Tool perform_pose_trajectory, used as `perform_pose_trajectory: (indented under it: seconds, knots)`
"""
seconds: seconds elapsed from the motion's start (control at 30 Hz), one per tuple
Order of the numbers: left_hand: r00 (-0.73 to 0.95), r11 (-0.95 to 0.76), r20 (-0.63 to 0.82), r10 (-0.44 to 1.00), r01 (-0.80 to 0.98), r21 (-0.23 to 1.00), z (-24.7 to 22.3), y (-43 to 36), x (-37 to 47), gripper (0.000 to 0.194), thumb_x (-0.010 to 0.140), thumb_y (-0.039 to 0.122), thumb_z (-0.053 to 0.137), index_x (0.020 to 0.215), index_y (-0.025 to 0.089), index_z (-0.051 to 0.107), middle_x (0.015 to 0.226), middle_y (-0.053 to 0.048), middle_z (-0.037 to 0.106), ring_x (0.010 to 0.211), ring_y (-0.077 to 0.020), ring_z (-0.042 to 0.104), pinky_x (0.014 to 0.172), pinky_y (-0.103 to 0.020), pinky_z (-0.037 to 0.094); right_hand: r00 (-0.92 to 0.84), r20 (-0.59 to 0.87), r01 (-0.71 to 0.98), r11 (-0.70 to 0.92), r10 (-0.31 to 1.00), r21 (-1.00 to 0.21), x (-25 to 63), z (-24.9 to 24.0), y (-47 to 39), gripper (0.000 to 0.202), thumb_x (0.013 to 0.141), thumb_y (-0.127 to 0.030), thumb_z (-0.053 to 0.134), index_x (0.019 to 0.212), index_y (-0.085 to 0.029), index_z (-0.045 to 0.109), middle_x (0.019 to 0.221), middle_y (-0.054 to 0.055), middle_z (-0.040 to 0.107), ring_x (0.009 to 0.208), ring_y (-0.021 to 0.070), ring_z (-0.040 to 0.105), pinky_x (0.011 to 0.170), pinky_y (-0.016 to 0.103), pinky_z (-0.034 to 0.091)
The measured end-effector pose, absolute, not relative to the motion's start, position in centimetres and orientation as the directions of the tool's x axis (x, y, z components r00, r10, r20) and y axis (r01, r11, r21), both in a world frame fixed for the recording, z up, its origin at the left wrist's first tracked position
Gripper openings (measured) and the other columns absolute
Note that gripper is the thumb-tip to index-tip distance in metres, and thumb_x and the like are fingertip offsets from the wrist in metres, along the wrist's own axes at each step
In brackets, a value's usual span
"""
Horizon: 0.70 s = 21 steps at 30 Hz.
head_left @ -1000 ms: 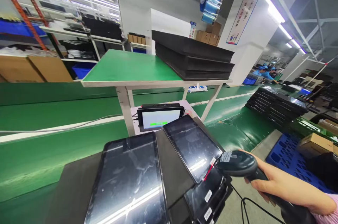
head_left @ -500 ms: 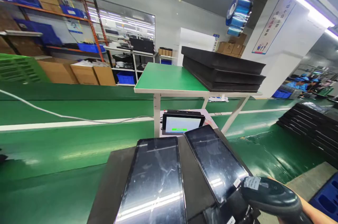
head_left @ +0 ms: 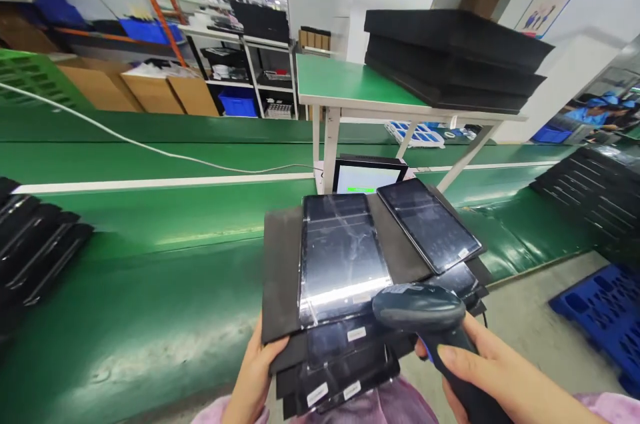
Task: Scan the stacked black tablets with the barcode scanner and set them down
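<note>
- Black foam trays (head_left: 283, 264) form a stack against the person's body in the head view, at the near edge of the green conveyor (head_left: 150, 257); 2 dark tablets (head_left: 343, 254) lie on the top tray.
- The left hand (head_left: 255, 377) is clamped on the stack's lower left corner.
- The right hand (head_left: 493, 371) is wrapped tight round a dark barcode scanner (head_left: 420, 307), its head over the stack's labelled front edge.
- Behind, a small lit screen (head_left: 367, 177) stands under a green table (head_left: 345, 81).
</note>
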<state>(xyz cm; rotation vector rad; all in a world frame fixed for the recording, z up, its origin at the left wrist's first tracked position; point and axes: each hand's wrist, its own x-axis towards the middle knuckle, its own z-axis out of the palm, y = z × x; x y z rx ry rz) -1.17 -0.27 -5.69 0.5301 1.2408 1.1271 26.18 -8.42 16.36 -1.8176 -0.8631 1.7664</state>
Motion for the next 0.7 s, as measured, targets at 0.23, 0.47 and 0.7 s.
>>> perform_pose_trajectory:
  seconds: [0.23, 0.47, 0.7]
  knots:
    - [0.015, 0.360, -0.379, 0.925, -0.348, 0.866, -5.6, -0.2, -1.5, 0.087, 0.054, 0.038, 0.077, 0.132, 0.018, 0.043, 0.130, -0.008, 0.052, 0.123, -0.0289, 0.043, 0.102, -0.035, 0.035, 0.102, -0.665, 0.099, -0.673, 0.739, -0.733, 22.0, 16.9, -9.5, 0.062, 0.075, -0.060, 0.053, 0.117, -0.019, 0.035, 0.052, -0.004, 0.054, 0.043, 0.0110, 0.047, 0.043, 0.021, 0.037]
    - [0.058, 0.282, -0.277, 0.959, -0.290, 0.915, -5.7, 0.0, -1.7, 0.078, 0.063, 0.038, 0.072, 0.132, 0.019, 0.043, 0.133, -0.009, 0.049, 0.124, -0.0289, 0.042, 0.105, -0.037, 0.031, 0.176, -0.629, 0.089, -0.649, 0.757, -0.755, 20.5, 16.7, -10.0, 0.055, 0.075, -0.059, 0.054, 0.110, -0.020, 0.038, 0.050, -0.004, 0.054, 0.041, 0.0111, 0.047, 0.041, 0.021, 0.035]
    - [0.063, 0.239, -0.231, 0.971, -0.260, 0.936, -5.9, 0.0, -1.9, 0.069, 0.065, 0.037, 0.071, 0.129, 0.021, 0.048, 0.130, -0.009, 0.052, 0.124, -0.0305, 0.041, 0.106, -0.041, 0.029, 0.199, -0.624, 0.115, -0.650, 0.756, -0.751, 20.0, 16.9, -11.0, 0.056, 0.074, -0.060, 0.054, 0.109, -0.019, 0.039, 0.051, -0.004, 0.054, 0.042, 0.0116, 0.046, 0.043, 0.022, 0.037]
